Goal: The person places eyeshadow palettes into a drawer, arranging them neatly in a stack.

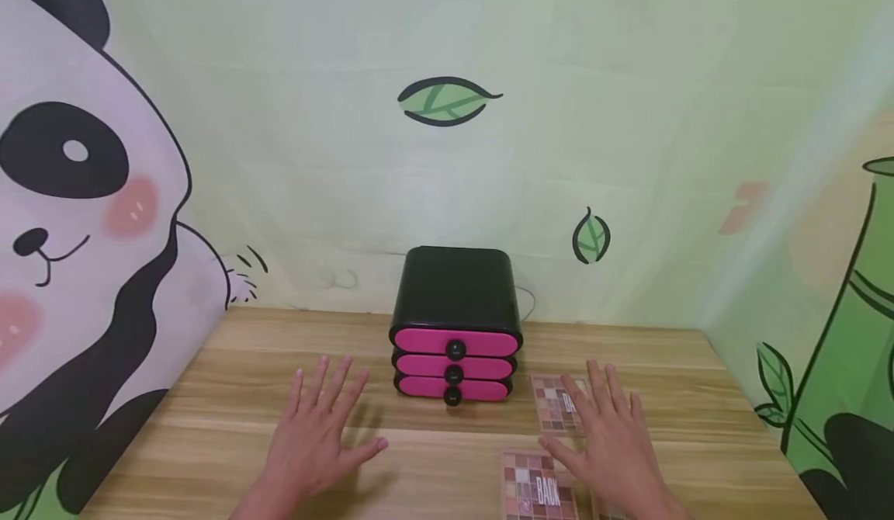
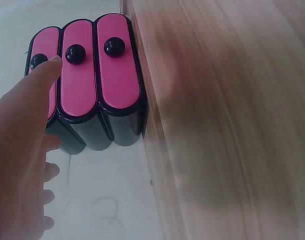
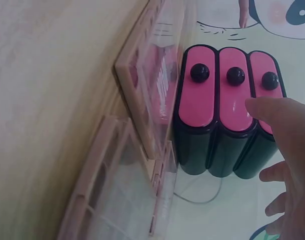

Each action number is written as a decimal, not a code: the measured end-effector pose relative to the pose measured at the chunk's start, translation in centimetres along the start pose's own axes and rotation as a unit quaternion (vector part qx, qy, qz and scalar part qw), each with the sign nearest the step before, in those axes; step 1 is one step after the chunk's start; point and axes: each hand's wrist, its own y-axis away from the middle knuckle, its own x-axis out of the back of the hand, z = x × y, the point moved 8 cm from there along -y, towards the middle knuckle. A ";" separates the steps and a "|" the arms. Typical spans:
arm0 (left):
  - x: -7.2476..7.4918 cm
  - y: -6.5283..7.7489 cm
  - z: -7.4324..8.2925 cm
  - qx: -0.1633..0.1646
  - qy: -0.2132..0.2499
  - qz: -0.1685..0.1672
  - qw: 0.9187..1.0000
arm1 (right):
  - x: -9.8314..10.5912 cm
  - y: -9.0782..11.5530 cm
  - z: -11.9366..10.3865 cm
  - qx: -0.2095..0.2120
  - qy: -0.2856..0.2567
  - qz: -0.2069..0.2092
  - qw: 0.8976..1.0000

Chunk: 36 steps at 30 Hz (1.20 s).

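A small black drawer unit (image 1: 457, 287) with three pink drawer fronts (image 2: 120, 75) and round black knobs stands at the middle of the table, its drawers closed. My left hand (image 1: 314, 438), palm down and fingers spread, is held over the table to the left of the unit, holding nothing. On the other side my right hand (image 1: 615, 450) spreads its fingers over several flat palettes, also without anything in it. One palette (image 1: 548, 403) lies beside the unit, partly behind the right fingers. Another palette (image 1: 534, 485), lettered BACK, lies nearer; a further one is mostly hidden beneath the hand.
The wood-grain table (image 1: 230, 396) meets a pale green cloth backdrop (image 1: 335, 155) behind the drawer unit. Printed on it are a large panda at the left and bamboo at the right. A thin cord (image 1: 528, 303) shows behind the unit.
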 end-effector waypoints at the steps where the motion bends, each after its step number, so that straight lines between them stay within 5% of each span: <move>1: 0.1 -0.1 0.0 -0.003 0.000 0.004 1.000 | 0.1 0.0 0.0 0.000 -0.001 0.001 1.000; 12: 2.2 -2.7 -0.9 -0.023 0.019 0.024 0.999 | 2.6 -0.8 -0.6 0.030 0.016 0.035 0.999; 18: 3.7 -4.7 -0.8 -0.064 0.039 0.034 0.997 | 4.1 -1.2 -1.6 0.051 0.006 0.048 0.998; 27: 4.8 -8.0 -0.6 -0.098 0.090 -0.011 0.991 | 6.3 -2.0 -4.0 0.099 -0.028 0.085 0.991; 36: 5.1 -10.8 -0.6 -0.108 0.147 -0.027 0.983 | 7.1 -3.0 -5.7 0.091 -0.100 0.107 0.985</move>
